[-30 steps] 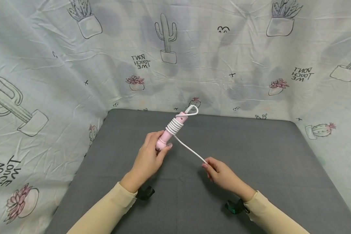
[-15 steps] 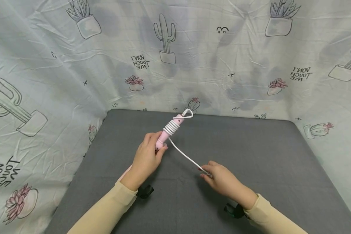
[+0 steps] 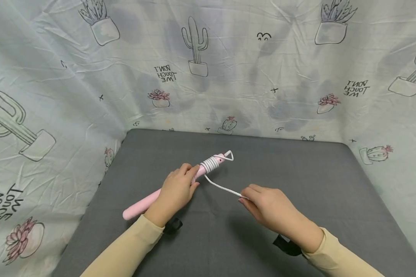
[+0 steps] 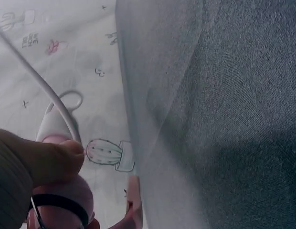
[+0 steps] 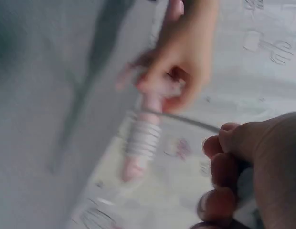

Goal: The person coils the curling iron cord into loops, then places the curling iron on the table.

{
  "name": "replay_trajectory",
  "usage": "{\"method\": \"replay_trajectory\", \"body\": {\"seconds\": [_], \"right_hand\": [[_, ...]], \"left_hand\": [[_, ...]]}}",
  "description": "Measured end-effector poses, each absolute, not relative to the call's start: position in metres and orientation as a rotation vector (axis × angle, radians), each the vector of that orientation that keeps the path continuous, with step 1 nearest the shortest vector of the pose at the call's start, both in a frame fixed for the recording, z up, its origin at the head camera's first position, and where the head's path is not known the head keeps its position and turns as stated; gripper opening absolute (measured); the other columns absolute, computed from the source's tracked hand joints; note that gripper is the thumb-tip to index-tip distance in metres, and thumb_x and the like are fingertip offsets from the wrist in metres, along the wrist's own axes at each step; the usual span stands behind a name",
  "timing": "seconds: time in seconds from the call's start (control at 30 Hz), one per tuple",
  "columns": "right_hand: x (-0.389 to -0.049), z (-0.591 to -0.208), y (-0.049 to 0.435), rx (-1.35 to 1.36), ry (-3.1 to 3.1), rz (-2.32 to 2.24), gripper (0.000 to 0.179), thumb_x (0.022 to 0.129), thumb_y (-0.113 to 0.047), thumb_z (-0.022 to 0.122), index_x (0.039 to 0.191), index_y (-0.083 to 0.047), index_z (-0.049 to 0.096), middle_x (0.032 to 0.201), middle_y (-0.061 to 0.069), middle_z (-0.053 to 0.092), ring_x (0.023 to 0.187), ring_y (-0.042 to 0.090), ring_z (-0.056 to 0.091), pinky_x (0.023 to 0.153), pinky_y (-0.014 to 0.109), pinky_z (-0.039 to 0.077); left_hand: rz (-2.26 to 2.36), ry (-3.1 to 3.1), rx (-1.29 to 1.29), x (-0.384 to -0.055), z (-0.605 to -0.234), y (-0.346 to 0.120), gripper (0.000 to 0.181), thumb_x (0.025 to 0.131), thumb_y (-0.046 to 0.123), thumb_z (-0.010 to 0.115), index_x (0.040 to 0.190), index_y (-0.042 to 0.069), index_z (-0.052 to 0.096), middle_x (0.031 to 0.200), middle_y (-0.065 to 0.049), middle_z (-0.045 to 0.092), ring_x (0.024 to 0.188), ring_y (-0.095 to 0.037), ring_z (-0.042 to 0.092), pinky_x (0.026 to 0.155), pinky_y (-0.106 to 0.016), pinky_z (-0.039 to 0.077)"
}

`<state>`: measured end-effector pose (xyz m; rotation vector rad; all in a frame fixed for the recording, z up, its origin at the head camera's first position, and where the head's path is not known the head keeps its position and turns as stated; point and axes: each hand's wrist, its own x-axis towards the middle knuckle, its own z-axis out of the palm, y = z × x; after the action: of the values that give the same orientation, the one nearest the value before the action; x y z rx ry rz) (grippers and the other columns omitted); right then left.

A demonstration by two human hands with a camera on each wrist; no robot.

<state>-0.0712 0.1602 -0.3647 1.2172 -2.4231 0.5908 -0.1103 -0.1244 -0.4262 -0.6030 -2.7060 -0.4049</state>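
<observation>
A pink curling iron (image 3: 143,204) lies slantwise in my left hand (image 3: 175,188), its long smooth barrel pointing to the lower left. My left fingers grip it near the handle. White cord (image 3: 210,164) is wound in several turns round the handle, with a small loop past its tip. From the coil the free cord (image 3: 223,188) runs to my right hand (image 3: 272,206), which pinches it between thumb and fingers. In the left wrist view, my thumb (image 4: 57,160) rests on the pink handle beside the cord. The right wrist view is blurred; the coil (image 5: 143,138) still shows there.
A grey cloth-covered table (image 3: 298,173) lies below both hands. Behind it and at both sides hangs a pale curtain (image 3: 246,77) printed with cacti. Black straps (image 3: 287,246) sit at the wrists.
The curling iron's handle has come down and tilted flatter, bringing its barrel into view at the lower left. My right hand has shifted slightly right with the cord, which sags more than at first.
</observation>
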Motion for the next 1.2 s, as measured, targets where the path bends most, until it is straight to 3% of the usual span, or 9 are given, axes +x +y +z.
{"method": "replay_trajectory", "body": {"seconds": [0.2, 0.33, 0.43, 0.6, 0.73, 1.0, 1.2], "right_hand": [[-0.088, -0.334, 0.156, 1.252, -2.278, 0.511, 0.012, 0.079, -0.012, 0.078, 0.085, -0.014, 0.068, 0.076, -0.006, 0.051, 0.058, 0.005, 0.044, 0.048, 0.021, 0.039], [-0.095, -0.322, 0.154, 1.275, -2.257, 0.469, 0.009, 0.091, -0.019, 0.069, 0.084, -0.013, 0.068, 0.078, -0.003, 0.052, 0.059, 0.009, 0.045, 0.049, 0.024, 0.04], [-0.098, -0.316, 0.151, 1.304, -2.275, 0.48, 0.01, 0.092, -0.019, 0.068, 0.085, -0.012, 0.068, 0.078, -0.003, 0.051, 0.058, 0.007, 0.045, 0.049, 0.022, 0.04], [-0.102, -0.311, 0.143, 1.388, -2.299, 0.575, 0.022, 0.075, -0.013, 0.083, 0.083, -0.014, 0.063, 0.077, -0.007, 0.049, 0.056, 0.002, 0.046, 0.05, 0.016, 0.039], [-0.114, -0.307, 0.137, 1.404, -2.34, 0.695, 0.029, 0.073, -0.014, 0.085, 0.086, -0.013, 0.059, 0.079, -0.009, 0.054, 0.061, 0.002, 0.051, 0.054, 0.018, 0.044], [-0.148, -0.311, 0.147, 1.038, -2.834, 1.04, 0.028, 0.081, -0.039, 0.077, 0.101, -0.028, 0.06, 0.071, -0.008, 0.055, 0.055, 0.011, 0.046, 0.051, 0.029, 0.042], [-0.164, -0.327, 0.159, 0.795, -2.983, 1.341, 0.03, 0.08, -0.05, 0.074, 0.097, -0.03, 0.062, 0.069, 0.004, 0.055, 0.051, 0.022, 0.048, 0.048, 0.035, 0.043]], "left_hand": [[-0.336, -2.701, -0.756, -0.103, -0.43, -0.121, 0.05, 0.081, 0.019, 0.079, 0.127, 0.011, 0.061, 0.107, -0.005, 0.058, 0.078, -0.023, 0.06, 0.07, -0.04, 0.049], [-0.336, -2.723, -0.815, -0.099, -0.435, -0.12, 0.048, 0.081, 0.018, 0.078, 0.126, 0.013, 0.062, 0.106, -0.004, 0.058, 0.078, -0.021, 0.06, 0.072, -0.04, 0.049], [-0.34, -2.731, -0.857, -0.096, -0.438, -0.118, 0.045, 0.081, 0.016, 0.078, 0.124, 0.014, 0.062, 0.105, -0.003, 0.058, 0.079, -0.022, 0.06, 0.074, -0.04, 0.049], [-0.301, -2.722, -0.945, -0.091, -0.44, -0.114, 0.045, 0.08, 0.016, 0.079, 0.121, 0.016, 0.062, 0.104, -0.001, 0.057, 0.079, -0.022, 0.061, 0.074, -0.039, 0.05], [-0.25, -2.728, -1.058, -0.086, -0.442, -0.109, 0.047, 0.081, 0.021, 0.078, 0.125, 0.018, 0.061, 0.105, 0.001, 0.056, 0.083, -0.02, 0.061, 0.077, -0.038, 0.05], [-0.265, -2.565, -1.338, -0.079, -0.45, -0.105, 0.044, 0.082, 0.02, 0.077, 0.123, 0.021, 0.061, 0.108, 0.005, 0.056, 0.088, -0.016, 0.058, 0.081, -0.034, 0.048], [-0.325, -2.371, -1.476, -0.075, -0.449, -0.106, 0.041, 0.085, 0.019, 0.073, 0.124, 0.022, 0.06, 0.113, 0.006, 0.056, 0.098, -0.016, 0.055, 0.092, -0.032, 0.043]]}}
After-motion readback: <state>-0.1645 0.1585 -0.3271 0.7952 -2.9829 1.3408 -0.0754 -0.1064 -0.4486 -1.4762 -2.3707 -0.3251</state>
